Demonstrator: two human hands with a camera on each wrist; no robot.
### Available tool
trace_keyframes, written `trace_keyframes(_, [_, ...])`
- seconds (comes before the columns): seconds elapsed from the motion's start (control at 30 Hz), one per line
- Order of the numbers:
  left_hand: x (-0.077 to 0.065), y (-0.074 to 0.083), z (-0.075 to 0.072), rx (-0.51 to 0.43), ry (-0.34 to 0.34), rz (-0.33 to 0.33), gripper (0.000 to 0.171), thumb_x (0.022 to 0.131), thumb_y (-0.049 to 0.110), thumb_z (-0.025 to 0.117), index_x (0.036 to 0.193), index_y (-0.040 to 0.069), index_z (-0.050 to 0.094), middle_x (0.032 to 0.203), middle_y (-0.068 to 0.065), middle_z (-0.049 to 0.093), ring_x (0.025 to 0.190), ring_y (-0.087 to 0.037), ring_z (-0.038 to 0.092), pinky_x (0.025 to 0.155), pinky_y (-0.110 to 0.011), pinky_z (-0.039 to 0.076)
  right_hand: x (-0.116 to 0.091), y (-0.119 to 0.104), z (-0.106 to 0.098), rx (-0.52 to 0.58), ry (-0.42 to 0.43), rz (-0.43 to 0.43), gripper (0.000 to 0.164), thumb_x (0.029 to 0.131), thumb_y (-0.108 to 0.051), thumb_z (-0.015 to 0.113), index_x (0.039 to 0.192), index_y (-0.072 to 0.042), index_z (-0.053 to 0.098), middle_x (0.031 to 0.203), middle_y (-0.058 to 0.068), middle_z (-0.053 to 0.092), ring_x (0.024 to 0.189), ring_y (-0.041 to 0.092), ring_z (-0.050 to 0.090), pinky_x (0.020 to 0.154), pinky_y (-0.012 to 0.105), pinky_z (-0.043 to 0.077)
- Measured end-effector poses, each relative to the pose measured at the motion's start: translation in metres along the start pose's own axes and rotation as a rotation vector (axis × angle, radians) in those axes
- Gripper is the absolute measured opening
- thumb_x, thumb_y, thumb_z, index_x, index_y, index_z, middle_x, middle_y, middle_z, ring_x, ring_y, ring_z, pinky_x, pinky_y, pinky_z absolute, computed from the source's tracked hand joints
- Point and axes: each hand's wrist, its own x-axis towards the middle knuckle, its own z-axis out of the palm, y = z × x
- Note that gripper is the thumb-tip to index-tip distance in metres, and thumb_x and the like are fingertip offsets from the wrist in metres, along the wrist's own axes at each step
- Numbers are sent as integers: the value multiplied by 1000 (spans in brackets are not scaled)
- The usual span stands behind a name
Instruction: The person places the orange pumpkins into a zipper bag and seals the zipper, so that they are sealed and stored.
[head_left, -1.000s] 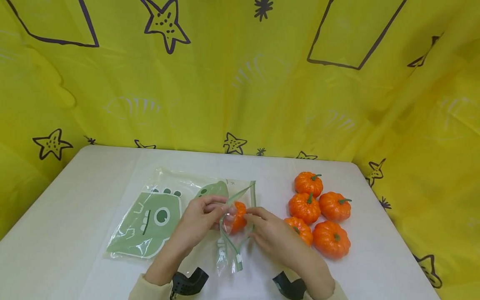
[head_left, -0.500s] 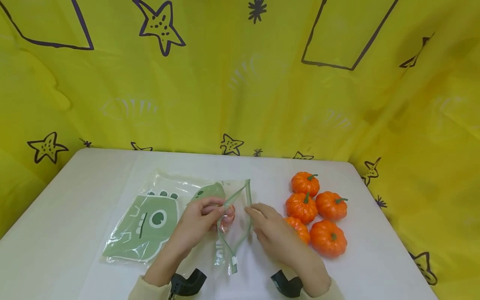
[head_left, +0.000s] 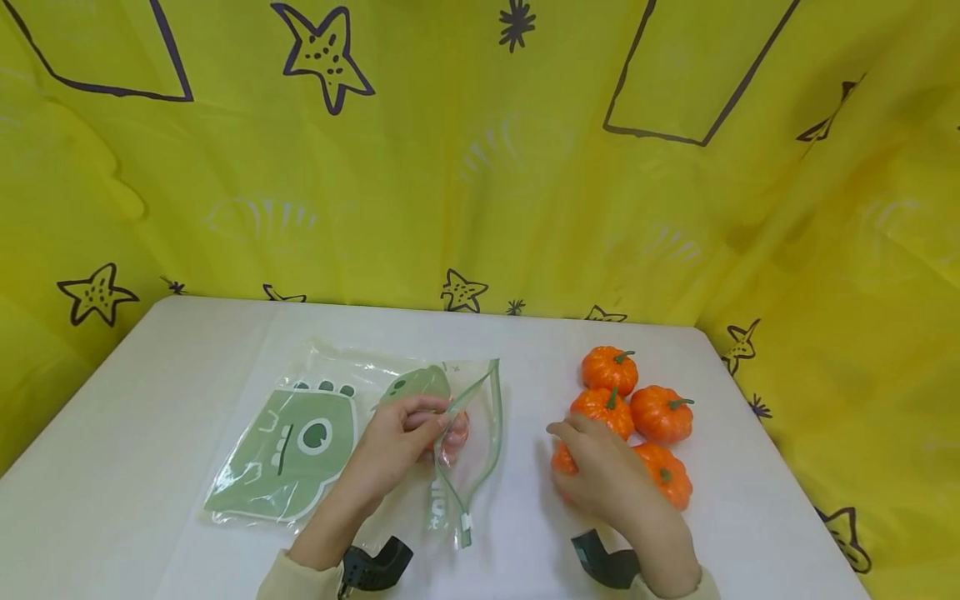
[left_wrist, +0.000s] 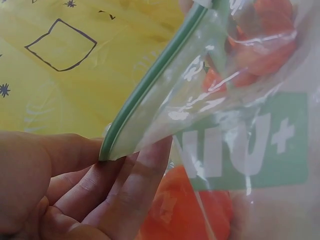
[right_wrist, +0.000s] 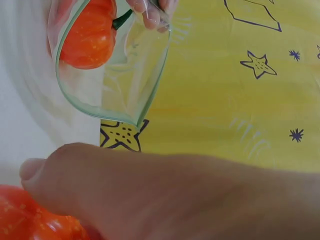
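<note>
A clear zip bag (head_left: 270,467) with green dinosaur prints and a green zip edge lies on the table, its mouth spread toward the right. My left hand (head_left: 401,442) pinches the zip edge between thumb and fingers. Inside the bag, an orange toy pumpkin (right_wrist: 90,37) with a green stem shows through the mouth in the right wrist view. To the right of the bag, my right hand (head_left: 611,475) grips another toy pumpkin (head_left: 564,461), its fingers and thumb curled about it. The hand covers most of that pumpkin in the head view.
Several more toy pumpkins (head_left: 662,414) stand in a group at the right, close behind and beside my right hand. The white table (head_left: 217,333) meets a yellow curtain (head_left: 405,192) with star drawings at its back. Black wrist mounts (head_left: 377,564) sit under both forearms.
My right hand has let go of the bag's zip edge and moved right onto a pumpkin, which has shifted slightly left. The pumpkin at the mouth has gone deeper in. My left hand stays put.
</note>
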Motion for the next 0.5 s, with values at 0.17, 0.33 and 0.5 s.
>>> trace_keyframes(0.17, [2,0,1,-7,0,-5,26,95,9,62,120,4,66,103,-11,76,85,-14,70,69,-25,58,-1,2,0,-14,-6,-6,42,78,-13,79,119,-11,68,119,7,64,107,26,59,94,48,54])
trace_keyframes(0.33, [0,0,1,-17,-10,-9,25,96,9,62,120,3,66,104,-12,76,88,-14,72,69,-25,58,-1,2,3,45,-24,-5,45,76,-8,78,119,-12,67,121,5,61,110,24,57,95,46,54])
trace_keyframes(0.5, [0,-1,2,-31,-16,-7,27,95,10,63,121,3,65,104,-12,76,85,-14,71,67,-24,57,4,3,8,83,61,-44,46,78,-15,79,121,-10,63,120,4,60,112,24,58,100,46,53])
